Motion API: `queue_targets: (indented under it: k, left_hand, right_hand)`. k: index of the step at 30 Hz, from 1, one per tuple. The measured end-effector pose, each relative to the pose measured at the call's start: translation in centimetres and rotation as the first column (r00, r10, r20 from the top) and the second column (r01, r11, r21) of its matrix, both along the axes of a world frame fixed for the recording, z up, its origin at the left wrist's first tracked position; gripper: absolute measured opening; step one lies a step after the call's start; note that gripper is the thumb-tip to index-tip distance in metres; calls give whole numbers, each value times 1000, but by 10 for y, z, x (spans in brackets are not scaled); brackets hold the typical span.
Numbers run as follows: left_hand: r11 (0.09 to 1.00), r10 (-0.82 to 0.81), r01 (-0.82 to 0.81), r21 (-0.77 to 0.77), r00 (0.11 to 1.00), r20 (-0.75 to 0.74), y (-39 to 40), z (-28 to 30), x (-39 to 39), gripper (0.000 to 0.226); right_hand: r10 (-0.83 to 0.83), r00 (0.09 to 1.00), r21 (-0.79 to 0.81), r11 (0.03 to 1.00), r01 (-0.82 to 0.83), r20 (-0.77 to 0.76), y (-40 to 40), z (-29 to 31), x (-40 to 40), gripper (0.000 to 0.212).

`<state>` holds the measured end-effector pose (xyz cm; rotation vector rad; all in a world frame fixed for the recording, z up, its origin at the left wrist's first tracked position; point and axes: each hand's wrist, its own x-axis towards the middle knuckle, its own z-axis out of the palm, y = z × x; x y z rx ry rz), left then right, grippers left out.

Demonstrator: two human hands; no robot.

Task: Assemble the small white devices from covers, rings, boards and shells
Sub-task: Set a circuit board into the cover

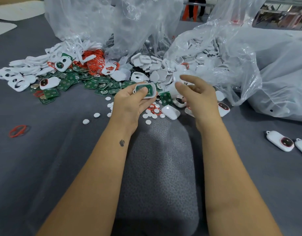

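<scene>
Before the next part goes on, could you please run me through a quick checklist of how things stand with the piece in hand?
1. Left hand grips the white cover firmly, thumb on top: ok.
2. Green board sits inside the cover: ok; fully seated: cannot tell.
3. Right hand is free for the next part, fingers loosely curled and holding nothing visible: ok.
4. A closing shell lies within easy reach just below the right hand: ok.
5. Red ring fitted in the held cover: cannot tell, the thumb hides part of it.
6. Finished devices are set apart at the right: ok.
</scene>
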<state>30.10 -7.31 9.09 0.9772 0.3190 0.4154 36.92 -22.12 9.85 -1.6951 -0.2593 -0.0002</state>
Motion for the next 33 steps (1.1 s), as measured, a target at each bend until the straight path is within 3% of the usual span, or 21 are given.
queue_targets:
  k: [6,19,26,33]
  left_hand:
    - [993,-41,41,111,999,-2,-8,1,-2,15]
    - [996,-28,27,83,1000,12,-7,1,-1,9]
    - [997,-21,20,75,1000,13,-6,0,-1,10]
    - [998,-19,19,56,1000,10,-3,0,-2,21]
  right_hand:
    - [201,979,137,969,-205,46,22,1,-14,16]
    - [275,958,129,956,-264,-77,24,1,-17,27]
    - [291,957,146,947,-286,-9,23,-3,-14,22]
    - [294,946,-1,955,-296,135,22,-3,-14,36]
